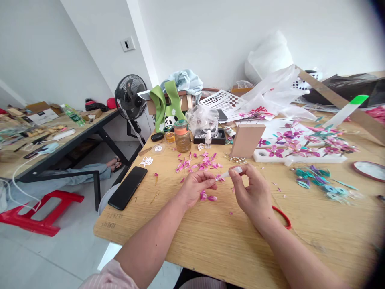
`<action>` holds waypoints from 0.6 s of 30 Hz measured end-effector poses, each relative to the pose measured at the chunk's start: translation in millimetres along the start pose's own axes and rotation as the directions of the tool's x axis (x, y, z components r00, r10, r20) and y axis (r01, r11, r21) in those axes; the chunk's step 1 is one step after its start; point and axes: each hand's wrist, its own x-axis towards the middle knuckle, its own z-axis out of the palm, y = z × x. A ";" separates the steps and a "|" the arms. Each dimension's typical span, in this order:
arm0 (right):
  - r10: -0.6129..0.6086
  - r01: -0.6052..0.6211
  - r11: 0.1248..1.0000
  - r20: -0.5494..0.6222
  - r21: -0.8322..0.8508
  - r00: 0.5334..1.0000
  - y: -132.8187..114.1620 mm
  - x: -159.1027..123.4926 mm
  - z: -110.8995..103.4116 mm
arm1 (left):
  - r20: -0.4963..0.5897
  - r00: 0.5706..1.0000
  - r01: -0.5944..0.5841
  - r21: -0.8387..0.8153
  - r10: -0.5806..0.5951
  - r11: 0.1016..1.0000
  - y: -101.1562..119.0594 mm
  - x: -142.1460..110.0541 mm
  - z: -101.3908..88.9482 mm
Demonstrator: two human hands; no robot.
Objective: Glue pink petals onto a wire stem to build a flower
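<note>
My left hand [195, 188] is closed in a pinch, with a small pink petal [220, 179] showing at its fingertips. In my right hand [252, 190] is a slim white glue tube [237, 170], gripped between thumb and fingers. Its narrow nozzle points left and meets the petal by the left fingertips. Loose pink petals [207, 161] lie scattered on the wooden table [192, 237] beyond my hands, and a few more rest just below the left fingers. Red-handled scissors [283, 216] lie partly hidden under my right forearm.
A black phone [128, 188] lies at the table's left edge. Behind the petals stand a glass jar [183, 140] and a small spray bottle [208, 139]. To the right are a white foam strip [315, 157] bearing pink flowers, teal ribbon pieces [305, 174] and a round dish [369, 170].
</note>
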 end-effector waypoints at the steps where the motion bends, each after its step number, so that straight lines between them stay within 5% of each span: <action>1: 0.004 -0.004 1.000 -0.012 -0.008 1.000 0.2 0.1 -0.3 | 0.003 1.000 -0.001 -0.002 0.001 1.000 -0.4 0.1 -0.2; 18: -0.022 0.022 1.000 -0.013 0.006 1.000 -1.0 -1.5 0.7 | 0.011 1.000 0.025 -0.007 -0.025 1.000 -1.5 -0.4 -0.9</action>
